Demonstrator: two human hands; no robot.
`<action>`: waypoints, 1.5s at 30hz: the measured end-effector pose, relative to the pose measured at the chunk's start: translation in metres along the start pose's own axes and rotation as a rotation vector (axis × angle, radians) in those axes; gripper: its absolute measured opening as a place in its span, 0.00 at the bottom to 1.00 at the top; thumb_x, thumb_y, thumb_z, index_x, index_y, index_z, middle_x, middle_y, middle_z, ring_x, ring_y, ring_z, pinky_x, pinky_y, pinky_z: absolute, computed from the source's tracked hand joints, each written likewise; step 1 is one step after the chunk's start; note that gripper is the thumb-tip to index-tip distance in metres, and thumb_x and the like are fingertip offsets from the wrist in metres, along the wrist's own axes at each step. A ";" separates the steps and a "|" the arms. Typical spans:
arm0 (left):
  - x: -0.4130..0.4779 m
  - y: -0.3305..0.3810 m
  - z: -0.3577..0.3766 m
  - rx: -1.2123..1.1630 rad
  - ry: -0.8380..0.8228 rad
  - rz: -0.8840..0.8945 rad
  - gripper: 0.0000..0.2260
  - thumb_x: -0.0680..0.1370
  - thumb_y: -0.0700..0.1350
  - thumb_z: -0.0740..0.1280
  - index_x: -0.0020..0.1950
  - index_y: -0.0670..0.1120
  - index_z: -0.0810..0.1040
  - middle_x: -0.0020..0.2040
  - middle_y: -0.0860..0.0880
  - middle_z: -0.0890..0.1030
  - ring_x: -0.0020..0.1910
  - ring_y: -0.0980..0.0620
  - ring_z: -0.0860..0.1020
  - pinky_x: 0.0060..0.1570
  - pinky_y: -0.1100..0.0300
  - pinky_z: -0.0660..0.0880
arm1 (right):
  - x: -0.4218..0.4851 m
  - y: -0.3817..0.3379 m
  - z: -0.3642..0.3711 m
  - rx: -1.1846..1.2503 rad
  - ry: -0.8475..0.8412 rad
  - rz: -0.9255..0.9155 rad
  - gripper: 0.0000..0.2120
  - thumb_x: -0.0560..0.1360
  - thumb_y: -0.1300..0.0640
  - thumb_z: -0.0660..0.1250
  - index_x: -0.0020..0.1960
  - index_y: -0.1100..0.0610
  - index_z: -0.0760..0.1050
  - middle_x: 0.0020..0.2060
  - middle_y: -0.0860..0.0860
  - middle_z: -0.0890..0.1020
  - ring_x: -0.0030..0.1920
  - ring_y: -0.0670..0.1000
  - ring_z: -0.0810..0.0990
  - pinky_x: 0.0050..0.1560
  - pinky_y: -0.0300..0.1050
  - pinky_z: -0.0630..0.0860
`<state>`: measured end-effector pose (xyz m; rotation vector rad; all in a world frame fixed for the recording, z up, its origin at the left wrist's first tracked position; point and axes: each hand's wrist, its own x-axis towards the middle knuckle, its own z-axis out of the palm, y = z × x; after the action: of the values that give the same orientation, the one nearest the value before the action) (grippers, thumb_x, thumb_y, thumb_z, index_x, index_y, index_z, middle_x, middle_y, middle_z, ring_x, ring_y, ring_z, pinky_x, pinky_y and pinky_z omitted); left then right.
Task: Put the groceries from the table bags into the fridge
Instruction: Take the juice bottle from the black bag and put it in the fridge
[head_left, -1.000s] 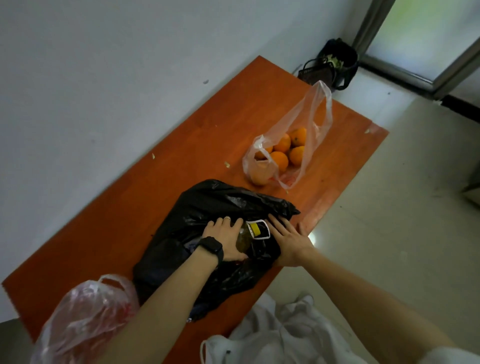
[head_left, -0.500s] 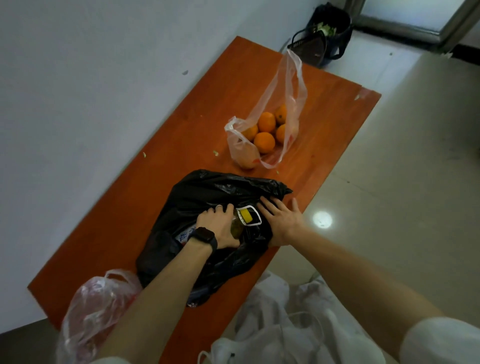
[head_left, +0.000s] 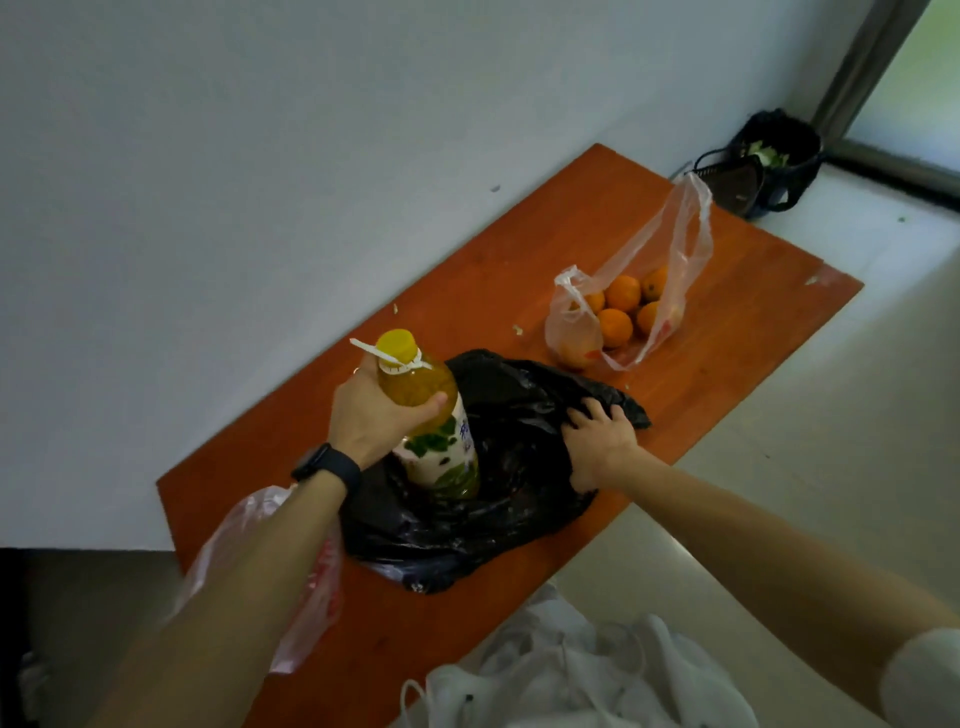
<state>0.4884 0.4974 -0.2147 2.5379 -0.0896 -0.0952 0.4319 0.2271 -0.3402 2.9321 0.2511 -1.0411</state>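
Orange table (head_left: 519, 270): left hand (head_left: 374, 410) clasps bottle (head_left: 431, 415) in black bag (head_left: 519, 467); right hand (head_left: 597, 441) clutches bag rim

An orange-brown table (head_left: 519, 270) carries a black bag (head_left: 519, 499), a clear bag of oranges (head_left: 618, 312) and a pinkish bag (head_left: 306, 587).

Dim, flat indoor light w/ daylight entering from window (head_left: 914, 78) at top right, floor (head_left: 831, 415) nearest it washed pale, wall (head_left: 208, 156) left of it grey and shaded, wide-angle bend toward edges, forearms farthest from window soft, slight overall blur, no hard glare.
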 end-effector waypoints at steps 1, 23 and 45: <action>-0.001 0.002 -0.004 -0.044 0.039 -0.011 0.40 0.59 0.71 0.73 0.66 0.54 0.73 0.57 0.54 0.81 0.52 0.54 0.79 0.52 0.62 0.73 | -0.004 -0.001 -0.011 0.017 0.039 -0.022 0.42 0.72 0.39 0.67 0.80 0.54 0.58 0.80 0.54 0.55 0.80 0.62 0.45 0.76 0.66 0.50; 0.042 0.163 -0.156 -0.748 0.221 0.220 0.41 0.56 0.67 0.75 0.65 0.51 0.75 0.60 0.52 0.81 0.58 0.52 0.80 0.57 0.50 0.79 | -0.095 -0.039 -0.182 1.117 0.953 -0.546 0.57 0.60 0.47 0.86 0.79 0.42 0.53 0.65 0.41 0.75 0.64 0.48 0.79 0.52 0.48 0.83; -0.088 0.528 0.124 -1.153 -0.667 0.577 0.37 0.61 0.61 0.78 0.66 0.51 0.70 0.53 0.47 0.84 0.48 0.47 0.85 0.41 0.51 0.83 | -0.378 0.238 -0.060 1.073 1.520 0.274 0.51 0.59 0.38 0.83 0.72 0.32 0.54 0.57 0.33 0.76 0.57 0.41 0.80 0.48 0.38 0.82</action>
<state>0.3669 0.0012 -0.0134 1.1875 -0.7690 -0.5683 0.2179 -0.0585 -0.0647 3.5463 -0.9496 1.7185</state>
